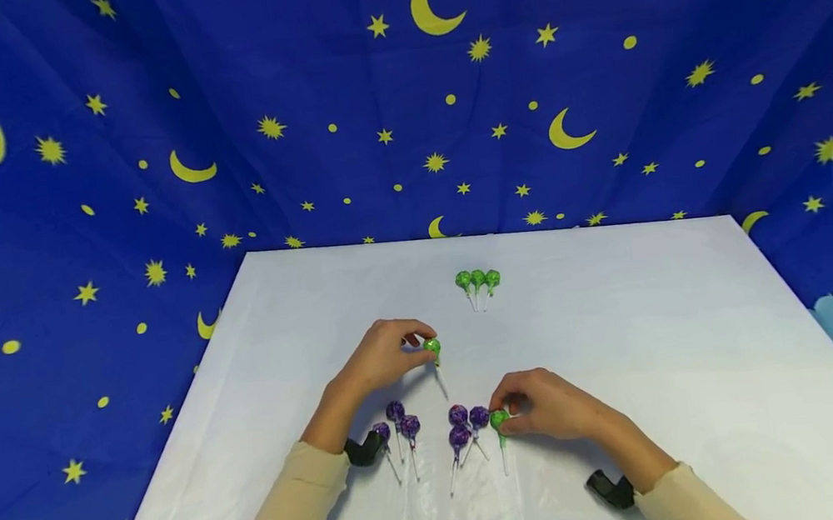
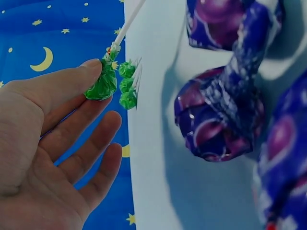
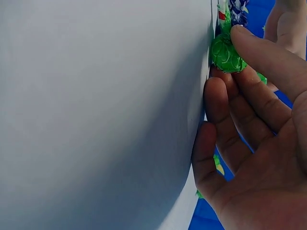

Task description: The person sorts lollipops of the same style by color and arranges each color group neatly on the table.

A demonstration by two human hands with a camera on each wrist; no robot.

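My left hand pinches a green lollipop by its wrapped head, thumb on one side and fingertip on the other; its white stick points toward me. In the left wrist view, the thumb presses the green wrapper while the other fingers spread loosely. My right hand pinches another green lollipop by its head, right beside a cluster of purple lollipops. The right wrist view shows this green head between thumb and fingers, close to the white tabletop.
Three green lollipops lie side by side toward the back of the white table. Three purple lollipops lie near my left forearm. A blue curtain with yellow moons and stars hangs behind the table. Each wrist wears a black camera mount.
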